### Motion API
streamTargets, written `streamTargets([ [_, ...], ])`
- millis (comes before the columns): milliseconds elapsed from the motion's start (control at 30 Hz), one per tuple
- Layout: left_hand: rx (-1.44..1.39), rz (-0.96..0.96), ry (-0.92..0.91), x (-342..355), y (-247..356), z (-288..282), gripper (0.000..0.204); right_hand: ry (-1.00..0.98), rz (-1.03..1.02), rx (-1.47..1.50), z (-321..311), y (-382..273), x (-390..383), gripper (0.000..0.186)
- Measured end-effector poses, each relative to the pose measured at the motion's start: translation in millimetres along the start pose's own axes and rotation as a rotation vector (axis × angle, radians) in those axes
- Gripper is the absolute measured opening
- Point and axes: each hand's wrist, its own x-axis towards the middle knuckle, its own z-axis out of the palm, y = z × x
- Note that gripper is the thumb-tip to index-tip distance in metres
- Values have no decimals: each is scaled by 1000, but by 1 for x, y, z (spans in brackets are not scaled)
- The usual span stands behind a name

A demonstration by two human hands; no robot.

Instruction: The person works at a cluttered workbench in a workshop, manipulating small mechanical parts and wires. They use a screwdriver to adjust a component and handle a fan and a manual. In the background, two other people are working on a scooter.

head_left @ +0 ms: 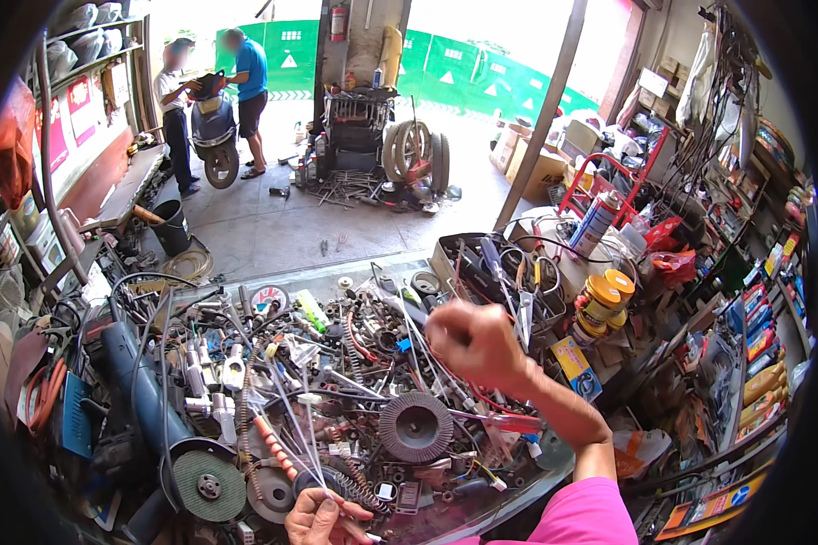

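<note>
My left hand (323,518) pinches the lower ends of some thin white strands (314,459) between thumb and fingers; they run out over the cluttered bench (323,274). My right hand (480,343) hangs above the parts, fingers curled (it's blurred, so I can't tell whether they grip anything). A dark, ridged wheel (415,427) lies between my hands.

I have the left hand (316,524) pinching, low down; the right hand (488,347) hovers half-curled, forearm (568,411) slanting inward.
</note>
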Motion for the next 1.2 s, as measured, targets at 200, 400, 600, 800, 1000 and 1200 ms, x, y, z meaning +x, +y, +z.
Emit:
streamTargets([
  [200, 230, -76, 7, -4, -3, 2, 14, -430, -913, -160, 38, -74, -53, 43],
  [400, 314, 22, 21, -8, -4, 5, 20, -499, -714, -276, 49, -65, -63, 27],
  [600, 177, 161, 37, -10, -4, -1, 22, -512, 217, -303, 31, -4, 10, 41],
  [800, 243, 97, -25, -14, -1, -5, 22, -424, 287, -671, 53, 41, 12, 48],
  [1000, 304, 81, -55, -25, -16, -36, 18, -99, 185, -701, 27, 6, 17, 36],
  [1200, 42, 450, 297, -54, -15, 4, 22, -402, -586, 14, 26, -91, -1, 9],
])
